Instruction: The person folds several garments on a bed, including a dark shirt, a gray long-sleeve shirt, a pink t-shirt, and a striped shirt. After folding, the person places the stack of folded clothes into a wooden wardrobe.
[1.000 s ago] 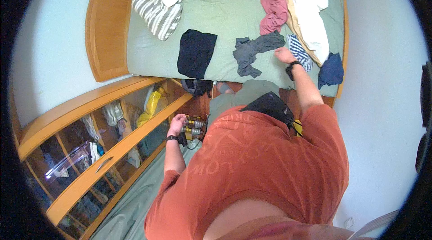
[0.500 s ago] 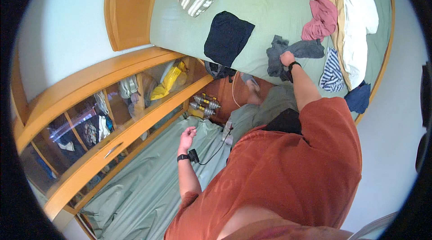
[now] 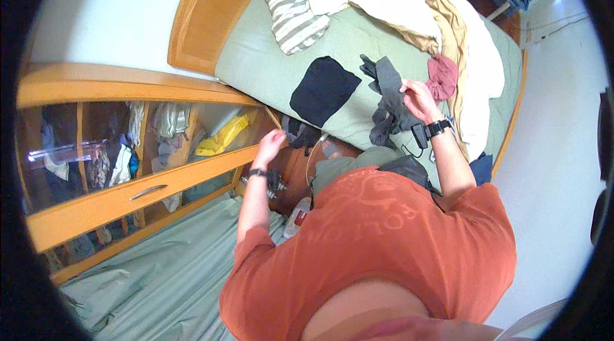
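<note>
A crumpled dark grey garment (image 3: 389,79) lies partly lifted off the green bed sheet, its exact kind unclear. My right hand (image 3: 419,100) pinches its edge, the fingers closed on the cloth. My left hand (image 3: 272,145) hangs in the air beside the bed's near left edge, loosely open and holding nothing. Between the two hands, farther in on the bed, a folded black garment (image 3: 325,90) lies flat. A pinkish-red cloth (image 3: 442,77) sits bunched just beyond my right hand.
A white and tan blanket (image 3: 470,79) is heaped along the bed's far right. A striped pillow (image 3: 294,11) lies by the wooden headboard (image 3: 201,15). At left stands a wooden cabinet (image 3: 192,171) with glass panels and clothes inside. A navy cloth (image 3: 481,168) rests at the bed's right edge.
My right hand has raised part of the dark grey garment, which was lying flatter. My left hand has moved up toward the bed. The view has shifted, showing more of the bed's far side.
</note>
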Available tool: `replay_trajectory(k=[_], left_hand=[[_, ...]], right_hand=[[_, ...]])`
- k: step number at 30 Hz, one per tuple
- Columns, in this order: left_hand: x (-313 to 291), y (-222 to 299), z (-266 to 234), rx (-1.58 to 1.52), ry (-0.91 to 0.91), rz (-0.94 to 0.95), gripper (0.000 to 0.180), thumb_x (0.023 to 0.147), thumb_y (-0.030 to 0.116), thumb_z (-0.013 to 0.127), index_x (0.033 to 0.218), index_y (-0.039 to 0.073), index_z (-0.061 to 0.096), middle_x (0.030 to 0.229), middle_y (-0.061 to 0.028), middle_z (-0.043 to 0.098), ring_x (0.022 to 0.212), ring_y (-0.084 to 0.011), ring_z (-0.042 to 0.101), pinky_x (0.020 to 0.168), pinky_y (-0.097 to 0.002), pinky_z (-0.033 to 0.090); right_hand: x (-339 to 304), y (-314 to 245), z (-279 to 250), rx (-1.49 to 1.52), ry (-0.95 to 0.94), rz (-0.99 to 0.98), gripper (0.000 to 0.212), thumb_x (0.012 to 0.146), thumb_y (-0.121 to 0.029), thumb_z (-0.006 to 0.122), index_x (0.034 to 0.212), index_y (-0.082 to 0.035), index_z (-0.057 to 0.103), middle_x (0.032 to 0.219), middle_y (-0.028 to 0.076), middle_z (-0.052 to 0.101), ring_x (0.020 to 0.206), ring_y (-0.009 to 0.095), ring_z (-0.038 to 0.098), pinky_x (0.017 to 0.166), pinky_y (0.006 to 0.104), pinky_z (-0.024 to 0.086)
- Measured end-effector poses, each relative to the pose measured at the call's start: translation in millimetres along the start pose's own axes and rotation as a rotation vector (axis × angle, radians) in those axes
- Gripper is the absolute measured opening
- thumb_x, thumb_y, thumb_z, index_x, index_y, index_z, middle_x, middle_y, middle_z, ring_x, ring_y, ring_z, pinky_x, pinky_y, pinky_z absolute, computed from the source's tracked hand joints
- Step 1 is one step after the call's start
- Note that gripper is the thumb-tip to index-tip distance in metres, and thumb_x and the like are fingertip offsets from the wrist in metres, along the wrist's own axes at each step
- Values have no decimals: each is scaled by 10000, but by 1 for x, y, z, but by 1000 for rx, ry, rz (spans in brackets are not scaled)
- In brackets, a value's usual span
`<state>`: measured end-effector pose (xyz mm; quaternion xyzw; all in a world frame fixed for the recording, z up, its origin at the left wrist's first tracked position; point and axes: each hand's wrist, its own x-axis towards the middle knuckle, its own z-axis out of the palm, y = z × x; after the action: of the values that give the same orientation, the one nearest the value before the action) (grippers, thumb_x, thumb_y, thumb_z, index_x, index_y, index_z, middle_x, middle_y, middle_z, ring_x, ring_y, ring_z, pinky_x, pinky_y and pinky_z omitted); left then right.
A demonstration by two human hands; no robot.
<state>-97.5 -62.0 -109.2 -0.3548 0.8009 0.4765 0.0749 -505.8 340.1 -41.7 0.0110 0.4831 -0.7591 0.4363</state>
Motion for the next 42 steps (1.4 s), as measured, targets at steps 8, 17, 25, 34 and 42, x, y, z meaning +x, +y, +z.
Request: replay_trajectory(k=[8,17,25,34,42], left_hand=[[17,273,73,-149,-284,765,767,803,277,906,1426,2,556,1398,-185,638,1335,-286,583,1155,-389,426],[17,261,45,-188,-206,794,327,907,122,763,1191,-14,676,1079,-217,766,1012,-242,747,885,-395,560],[20,253,16,-137,-23,542,314,897,13,680,1204,22,616,1030,-81,730,968,-173,678,882,-343,540],[-4,277,25,-799,-282,510,492,906,-8,637,1382,50,526,1136,-46,632,1028,-127,591,946,-284,483],[-28,301,29,-353,-183,690,490,946,62,697,1415,40,560,1303,-86,653,1208,-179,614,1087,-347,476]], right_hand=[[-67,-84,185,160,-368,-369,318,1062,-204,630,838,12,700,858,19,675,834,102,606,805,266,478],[-84,-104,194,-536,45,-601,273,1059,-203,622,1112,16,777,1210,75,720,1109,171,658,999,311,496],[-103,-27,151,-1558,201,-808,257,890,-105,737,1142,-54,735,1363,173,620,1268,384,578,1085,468,476],[-101,-32,200,-989,186,-1070,577,897,-57,733,1446,-60,556,1457,167,558,1268,321,598,1030,416,525],[-97,-27,217,-1128,193,-1387,609,903,-75,722,1463,-10,492,1487,230,509,1328,383,538,1085,449,476]])
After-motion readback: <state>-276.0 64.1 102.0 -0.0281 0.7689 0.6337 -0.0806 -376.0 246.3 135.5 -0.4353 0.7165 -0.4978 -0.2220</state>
